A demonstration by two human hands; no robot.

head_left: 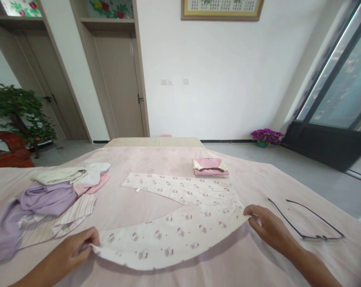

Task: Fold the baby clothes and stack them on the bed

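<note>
A pair of white trousers with a small pink cartoon print lies spread on the pink cloth, one leg pointing left at the back and the other curving across the front. My left hand pinches the hem end of the front leg. At the waist end, my right hand pinches the near corner. The edge between my hands is lifted a little and sags in the middle. A small white tag shows on the back leg's edge.
Rumpled clothes lie on the left of the table cloth. A folded pink garment sits behind the trousers. Black-framed glasses rest right of my right hand. Beyond are doors, a plant and purple flowers.
</note>
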